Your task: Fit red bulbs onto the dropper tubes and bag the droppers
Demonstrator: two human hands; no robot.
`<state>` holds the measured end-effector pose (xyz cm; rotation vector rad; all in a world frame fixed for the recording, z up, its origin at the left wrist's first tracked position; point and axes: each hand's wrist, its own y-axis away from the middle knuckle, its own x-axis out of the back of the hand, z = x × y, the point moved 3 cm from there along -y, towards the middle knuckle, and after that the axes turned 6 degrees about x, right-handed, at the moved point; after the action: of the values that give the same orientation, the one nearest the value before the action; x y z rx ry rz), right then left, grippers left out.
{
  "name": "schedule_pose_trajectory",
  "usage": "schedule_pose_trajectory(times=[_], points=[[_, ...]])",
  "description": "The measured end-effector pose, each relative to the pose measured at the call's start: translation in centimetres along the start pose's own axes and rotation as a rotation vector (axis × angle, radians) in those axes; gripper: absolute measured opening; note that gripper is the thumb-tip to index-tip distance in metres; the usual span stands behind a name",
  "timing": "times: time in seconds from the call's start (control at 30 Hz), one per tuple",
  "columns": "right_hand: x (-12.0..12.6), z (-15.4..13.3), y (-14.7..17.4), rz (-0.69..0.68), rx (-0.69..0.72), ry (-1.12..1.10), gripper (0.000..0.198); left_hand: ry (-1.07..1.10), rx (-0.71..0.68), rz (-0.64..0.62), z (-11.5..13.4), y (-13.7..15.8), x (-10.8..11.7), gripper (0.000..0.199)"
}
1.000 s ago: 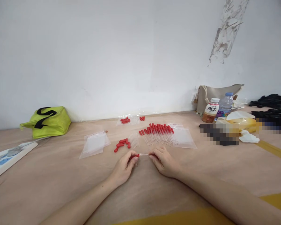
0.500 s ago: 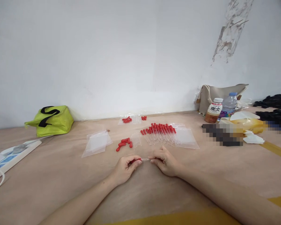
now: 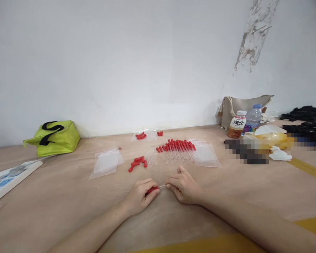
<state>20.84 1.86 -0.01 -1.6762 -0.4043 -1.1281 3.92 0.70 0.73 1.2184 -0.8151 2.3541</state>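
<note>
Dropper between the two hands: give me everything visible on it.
The dropper shows a red bulb, rubbery-looking, and a thin clear tube, glass or plastic. The bulb is pinched in the grip of the left hand, partly hidden; the right hand pinches the tube's other end, hiding its tip. Tube meets bulb; how far it goes in can't be told. It lies crosswise in view, tilted slightly up rightward, nearer the wearer than the loose parts.

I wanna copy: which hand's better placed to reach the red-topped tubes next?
Probably the right hand: it's closer to the red-topped tubes, though pinching a clear tube. The left hand, gripping a red cap, sits farther.
</note>
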Motion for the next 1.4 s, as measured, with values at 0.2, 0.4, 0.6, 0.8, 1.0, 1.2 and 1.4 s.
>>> schedule_pose_trajectory(times=[0.2,0.4,0.6,0.8,1.0,1.2,1.4], points=[[-0.2,-0.5,-0.3,-0.046,-0.056,-0.061,0.023,0.003,-0.047,-0.002,0.1,-0.1,-0.1,0.022],[0.2,0.0,-0.9,-0.02,-0.081,0.0,0.025,0.013,-0.028,0.084,-1.1,-0.8,0.8,0.02],[0.5,1.0,-0.3,-0.014,-0.098,0.128,0.019,-0.093,-0.025,0.169,-2.9,-0.5,1.3,0.02],[1.4,4.9,-0.4,0.123,-0.486,0.106,0.018,-0.082,0.098,0.097,-3.9,-0.3,1.5,0.018],[0.4,8.5,-3.9,0.066,-0.846,0.078,0.024,-0.036,0.1,0.077,-3.7,-0.5,1.4,0.018],[-2.2,9.2,-6.5,0.035,-0.952,0.169,0.022,-0.037,0.107,0.053,-4.0,-0.4,1.5,0.018],[-3.1,9.0,-7.1,-0.001,-0.95,0.19,0.023,-0.032,0.111,0.049,-3.8,-0.4,1.6,0.019]])
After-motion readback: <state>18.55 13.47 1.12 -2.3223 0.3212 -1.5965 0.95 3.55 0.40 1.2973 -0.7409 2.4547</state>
